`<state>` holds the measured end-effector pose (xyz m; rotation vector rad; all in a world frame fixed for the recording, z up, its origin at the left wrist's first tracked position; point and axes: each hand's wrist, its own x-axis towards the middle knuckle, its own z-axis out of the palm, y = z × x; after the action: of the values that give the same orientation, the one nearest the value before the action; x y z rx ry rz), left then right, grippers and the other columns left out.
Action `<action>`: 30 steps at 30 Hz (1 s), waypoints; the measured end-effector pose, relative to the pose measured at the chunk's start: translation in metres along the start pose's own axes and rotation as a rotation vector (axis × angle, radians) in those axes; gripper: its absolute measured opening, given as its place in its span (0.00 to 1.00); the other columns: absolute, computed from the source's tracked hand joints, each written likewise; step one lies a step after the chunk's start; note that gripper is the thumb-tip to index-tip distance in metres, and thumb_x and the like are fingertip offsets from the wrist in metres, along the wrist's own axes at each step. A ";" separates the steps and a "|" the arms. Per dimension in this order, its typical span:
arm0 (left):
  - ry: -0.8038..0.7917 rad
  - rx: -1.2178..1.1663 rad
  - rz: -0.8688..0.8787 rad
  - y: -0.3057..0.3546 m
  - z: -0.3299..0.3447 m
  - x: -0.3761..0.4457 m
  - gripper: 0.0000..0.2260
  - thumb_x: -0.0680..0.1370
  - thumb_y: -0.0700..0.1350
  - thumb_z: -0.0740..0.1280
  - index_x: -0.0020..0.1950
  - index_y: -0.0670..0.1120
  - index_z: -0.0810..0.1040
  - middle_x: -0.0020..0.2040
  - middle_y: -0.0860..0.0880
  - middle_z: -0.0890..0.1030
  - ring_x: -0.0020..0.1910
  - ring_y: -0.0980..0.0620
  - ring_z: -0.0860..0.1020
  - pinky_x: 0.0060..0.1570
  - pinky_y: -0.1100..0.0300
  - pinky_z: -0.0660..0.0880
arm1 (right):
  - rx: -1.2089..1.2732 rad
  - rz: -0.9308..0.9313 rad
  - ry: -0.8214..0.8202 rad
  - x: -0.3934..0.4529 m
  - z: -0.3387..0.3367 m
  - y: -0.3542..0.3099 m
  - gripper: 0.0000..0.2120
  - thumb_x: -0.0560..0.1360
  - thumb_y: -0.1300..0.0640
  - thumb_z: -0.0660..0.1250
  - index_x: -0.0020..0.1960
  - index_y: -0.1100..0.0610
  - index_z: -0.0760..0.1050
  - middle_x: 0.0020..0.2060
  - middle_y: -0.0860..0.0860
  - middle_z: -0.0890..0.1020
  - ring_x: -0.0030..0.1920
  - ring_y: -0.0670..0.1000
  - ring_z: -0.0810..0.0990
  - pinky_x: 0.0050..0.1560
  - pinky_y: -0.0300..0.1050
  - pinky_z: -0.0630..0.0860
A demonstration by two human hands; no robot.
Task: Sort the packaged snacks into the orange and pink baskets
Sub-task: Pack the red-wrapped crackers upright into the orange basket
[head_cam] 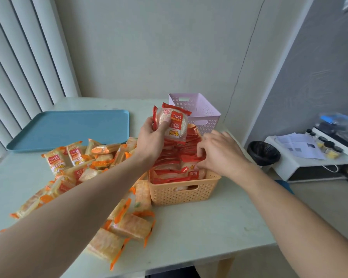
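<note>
Held upright in the left hand (151, 135) are a few red snack packets (172, 123), the thumb pressed on the front one, raised above the far end of the orange basket (181, 192). Fingers of the right hand (217, 151) are curled down among the red packets (175, 163) that fill this basket to its rim; whether they pinch one I cannot tell. Directly behind it, touching or nearly so, stands the pink basket (201, 111), its inside mostly hidden from this angle. Left of the orange basket and in front of it, a loose heap of orange-edged snack packets (82, 165) spreads over the pale table (199, 227), with some red-labelled ones mixed in at the far side. Beyond the heap lies a blue tray (68, 129) with nothing on it. Vertical blinds (18, 57) hang at the left, and a plain wall (159, 47) with a thin cable running down it stands behind the table. At the right, lower down, are a black bin (263, 152) and a white shelf (309, 157) carrying papers and small jars.
</note>
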<state>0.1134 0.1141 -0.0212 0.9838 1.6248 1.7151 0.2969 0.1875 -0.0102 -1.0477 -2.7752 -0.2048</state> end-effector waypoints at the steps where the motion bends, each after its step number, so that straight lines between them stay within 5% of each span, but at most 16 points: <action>1: -0.005 0.004 0.015 0.001 0.000 -0.002 0.15 0.80 0.59 0.66 0.63 0.54 0.75 0.53 0.55 0.85 0.50 0.57 0.84 0.52 0.58 0.79 | -0.015 0.004 -0.023 -0.001 -0.003 -0.001 0.19 0.63 0.33 0.77 0.45 0.43 0.79 0.44 0.40 0.73 0.53 0.48 0.70 0.54 0.45 0.65; 4: -0.023 0.001 0.052 0.003 -0.001 -0.007 0.12 0.79 0.57 0.68 0.59 0.55 0.76 0.51 0.55 0.85 0.48 0.60 0.84 0.50 0.61 0.79 | 0.415 0.141 -0.012 -0.002 -0.019 0.002 0.25 0.61 0.31 0.77 0.49 0.45 0.81 0.45 0.39 0.79 0.48 0.43 0.75 0.49 0.41 0.70; 7: -0.060 -0.005 0.093 0.007 -0.002 -0.012 0.12 0.77 0.56 0.71 0.58 0.54 0.78 0.49 0.54 0.86 0.46 0.60 0.84 0.44 0.68 0.78 | 0.845 0.225 0.046 0.002 -0.023 -0.003 0.20 0.65 0.37 0.78 0.48 0.49 0.81 0.42 0.43 0.85 0.40 0.37 0.81 0.41 0.34 0.74; 10: -0.098 -0.029 0.110 0.010 -0.002 -0.015 0.12 0.75 0.55 0.74 0.56 0.54 0.79 0.48 0.54 0.87 0.47 0.57 0.85 0.46 0.62 0.81 | 1.124 0.309 0.125 0.005 -0.018 -0.009 0.12 0.72 0.52 0.79 0.47 0.56 0.79 0.43 0.50 0.87 0.45 0.51 0.86 0.52 0.49 0.82; 14: -0.115 -0.032 0.114 0.009 -0.003 -0.015 0.13 0.75 0.56 0.73 0.56 0.55 0.78 0.48 0.55 0.87 0.47 0.57 0.86 0.48 0.58 0.83 | 1.629 0.340 0.324 0.004 -0.033 0.000 0.09 0.78 0.69 0.67 0.45 0.57 0.71 0.44 0.62 0.84 0.44 0.58 0.84 0.56 0.54 0.80; 17: -0.112 -0.059 0.096 0.008 -0.002 -0.014 0.15 0.74 0.56 0.75 0.58 0.55 0.77 0.48 0.56 0.87 0.46 0.57 0.86 0.46 0.60 0.82 | 1.640 0.346 0.331 0.000 -0.047 0.008 0.06 0.79 0.63 0.69 0.52 0.58 0.72 0.42 0.59 0.85 0.45 0.58 0.86 0.55 0.55 0.83; 21: -0.087 -0.122 0.082 0.008 -0.004 -0.012 0.19 0.74 0.57 0.75 0.62 0.51 0.78 0.51 0.52 0.87 0.49 0.53 0.86 0.51 0.53 0.82 | 1.216 0.381 -0.012 -0.003 -0.037 -0.007 0.30 0.66 0.41 0.78 0.61 0.54 0.75 0.53 0.50 0.84 0.51 0.49 0.85 0.51 0.49 0.83; 25: -0.134 -0.084 0.094 0.011 -0.004 -0.015 0.14 0.74 0.54 0.75 0.57 0.53 0.78 0.47 0.54 0.87 0.45 0.55 0.86 0.41 0.62 0.82 | 1.309 0.349 0.128 0.000 -0.023 -0.021 0.12 0.74 0.55 0.76 0.55 0.57 0.80 0.51 0.52 0.86 0.52 0.51 0.86 0.55 0.49 0.83; 27: -0.124 -0.081 0.096 0.010 -0.005 -0.015 0.14 0.75 0.54 0.74 0.57 0.51 0.78 0.46 0.52 0.87 0.44 0.54 0.86 0.44 0.58 0.83 | 1.488 0.354 0.280 0.004 -0.026 -0.019 0.06 0.75 0.63 0.74 0.49 0.59 0.77 0.49 0.57 0.86 0.51 0.56 0.86 0.58 0.55 0.82; 30: -0.068 -0.107 0.072 0.010 -0.006 -0.013 0.13 0.77 0.57 0.71 0.56 0.51 0.79 0.48 0.52 0.87 0.46 0.53 0.86 0.52 0.50 0.83 | 1.749 0.270 0.365 0.004 -0.044 -0.002 0.07 0.78 0.67 0.67 0.46 0.56 0.73 0.43 0.55 0.86 0.43 0.55 0.86 0.48 0.51 0.82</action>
<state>0.1170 0.0990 -0.0132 1.0483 1.4556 1.7771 0.2972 0.1809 0.0332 -0.6159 -1.4024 1.5133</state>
